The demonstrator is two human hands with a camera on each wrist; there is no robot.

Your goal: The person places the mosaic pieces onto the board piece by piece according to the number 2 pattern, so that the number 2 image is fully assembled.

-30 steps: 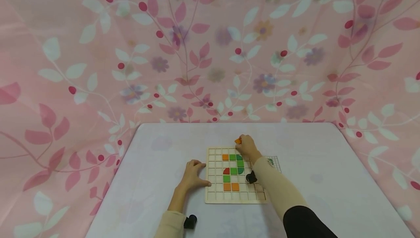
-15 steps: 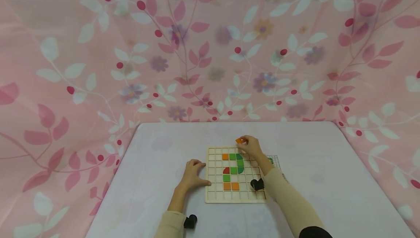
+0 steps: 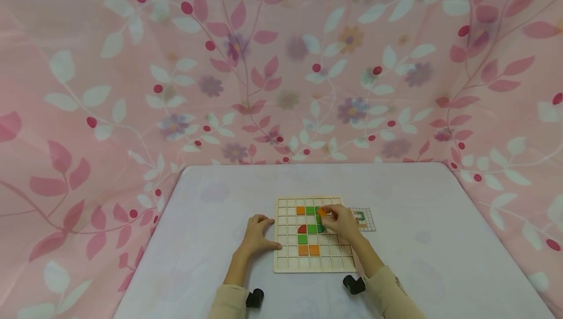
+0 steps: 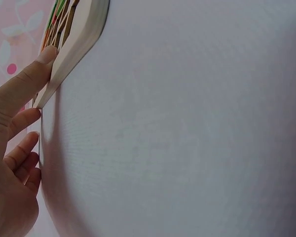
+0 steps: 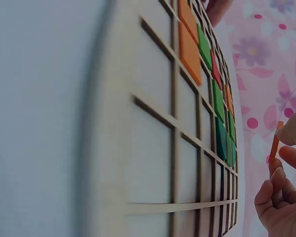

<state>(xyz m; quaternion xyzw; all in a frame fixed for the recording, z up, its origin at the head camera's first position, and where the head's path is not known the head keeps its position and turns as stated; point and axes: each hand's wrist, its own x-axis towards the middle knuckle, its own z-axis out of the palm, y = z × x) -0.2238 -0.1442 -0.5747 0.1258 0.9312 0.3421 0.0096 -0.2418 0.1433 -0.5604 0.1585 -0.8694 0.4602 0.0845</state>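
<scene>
A wooden grid board [image 3: 290, 263] lies on the table with green, orange and red tiles in several of its cells. My right hand [image 3: 346, 224] pinches an orange tile [image 3: 323, 212] between thumb and fingers over the upper middle of the board; the right wrist view shows this tile [image 5: 275, 147] edge-on, apart from the board. At the board's left edge, my left hand [image 3: 256, 237] rests with thumb and forefinger spread. Its thumb [image 4: 48, 54] touches the board's rim [image 4: 89, 32] in the left wrist view, while the other fingers are loosely bent beside it.
A printed grid card [image 3: 367, 219] with a coloured pattern lies right of the board, partly behind the right hand. Black wrist-worn devices [image 3: 255, 298] show near both sleeves. A pink floral cloth [image 3: 286, 65] hangs behind the white table [image 3: 220, 192].
My right hand has come from beyond the board's far edge back toward me, carrying the orange tile over the green tiles. More of the card now shows. The left hand stays in place.
</scene>
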